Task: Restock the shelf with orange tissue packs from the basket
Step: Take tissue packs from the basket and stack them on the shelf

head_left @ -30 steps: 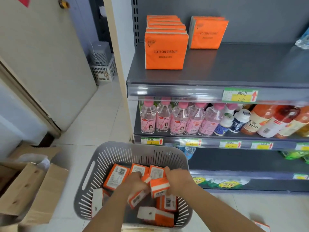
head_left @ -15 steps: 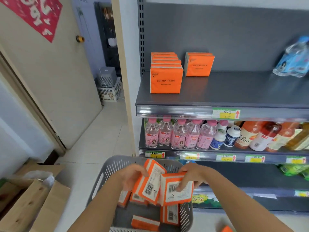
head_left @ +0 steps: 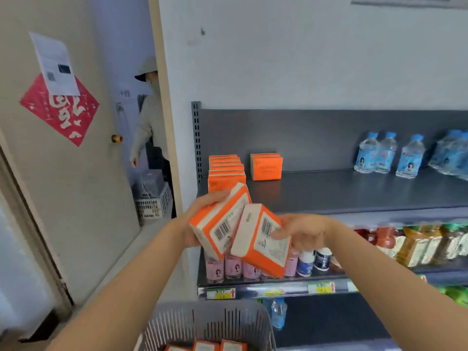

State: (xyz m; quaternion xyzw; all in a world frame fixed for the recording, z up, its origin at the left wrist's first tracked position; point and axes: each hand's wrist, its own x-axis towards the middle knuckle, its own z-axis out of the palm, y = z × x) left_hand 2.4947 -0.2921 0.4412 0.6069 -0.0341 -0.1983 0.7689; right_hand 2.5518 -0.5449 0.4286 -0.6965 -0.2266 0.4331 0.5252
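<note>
My left hand [head_left: 200, 219] grips one orange tissue pack [head_left: 220, 221], tilted with its barcode facing me. My right hand [head_left: 301, 231] grips a second orange tissue pack [head_left: 260, 244] beside it. Both packs are raised in front of the grey top shelf [head_left: 354, 191], just below its front edge. On that shelf a row of orange packs [head_left: 225, 171] stands at the left, with one more pack [head_left: 266, 166] to its right. The grey basket [head_left: 210, 323] sits below my arms, and several packs [head_left: 219, 346] lie inside it.
Blue water bottles [head_left: 390, 155] stand at the right of the top shelf. Pink bottles [head_left: 233, 267] and drink bottles [head_left: 417, 244] fill the shelf below. A person [head_left: 149, 122] stands in the doorway at left, beside an open door [head_left: 63, 148] and a white crate [head_left: 152, 201].
Both hands have lifted the two packs from over the basket up to the level of the top shelf. My view has tilted upward, and a person now shows in the doorway.
</note>
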